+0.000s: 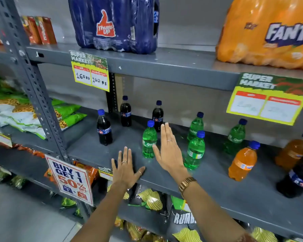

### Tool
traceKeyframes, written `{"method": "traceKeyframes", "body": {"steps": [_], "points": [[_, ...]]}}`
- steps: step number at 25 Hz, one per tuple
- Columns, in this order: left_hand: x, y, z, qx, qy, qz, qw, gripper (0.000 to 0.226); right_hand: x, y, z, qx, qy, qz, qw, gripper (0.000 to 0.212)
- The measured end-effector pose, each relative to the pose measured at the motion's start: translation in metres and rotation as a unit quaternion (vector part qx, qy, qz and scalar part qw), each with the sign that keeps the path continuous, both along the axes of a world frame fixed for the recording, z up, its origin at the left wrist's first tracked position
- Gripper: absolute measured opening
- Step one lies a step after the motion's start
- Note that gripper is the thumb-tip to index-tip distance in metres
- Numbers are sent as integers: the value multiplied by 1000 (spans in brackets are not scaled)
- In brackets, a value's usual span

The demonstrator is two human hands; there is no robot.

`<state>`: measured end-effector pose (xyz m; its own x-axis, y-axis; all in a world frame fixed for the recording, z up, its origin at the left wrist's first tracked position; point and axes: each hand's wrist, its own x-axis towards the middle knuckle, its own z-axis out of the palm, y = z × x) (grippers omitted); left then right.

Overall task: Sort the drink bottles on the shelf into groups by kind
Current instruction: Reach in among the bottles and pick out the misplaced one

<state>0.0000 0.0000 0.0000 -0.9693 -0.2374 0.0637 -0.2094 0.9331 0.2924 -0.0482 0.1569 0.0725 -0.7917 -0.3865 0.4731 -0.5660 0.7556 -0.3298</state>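
— On the middle shelf [208, 186], where do the bottles stand?
— Three colas [104, 130] at left, four Sprites [148, 144] in the middle, two orange ones [243, 163] and one stray cola [297, 177] at right.
— And the hands?
— Left hand [125, 169] lies flat on the shelf edge, grip released. Right hand [168, 151] is open, empty, thumb touching a Sprite.
— So which step?
— I think gathering the Sprites; next it must close around that bottle.
— Any writing?
— "Thums Up", "Fanta", "Buy 1 Get 1".
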Motion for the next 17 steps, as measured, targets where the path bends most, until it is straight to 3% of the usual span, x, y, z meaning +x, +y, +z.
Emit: {"method": "traceKeyframes", "body": {"steps": [4, 9, 17], "points": [[-7, -3, -6, -23, -4, 3, 1000, 139, -17, -18, -2, -22, -41, 23, 999, 79], [-10, -2, -11, -33, -13, 15, 999, 113, -27, -26, -11, -55, -91, 43, 993, 84], [-10, -3, -8, -41, -40, 7, 998, 115, -19, -24, -9, -76, -106, 24, 991, 87]]}}
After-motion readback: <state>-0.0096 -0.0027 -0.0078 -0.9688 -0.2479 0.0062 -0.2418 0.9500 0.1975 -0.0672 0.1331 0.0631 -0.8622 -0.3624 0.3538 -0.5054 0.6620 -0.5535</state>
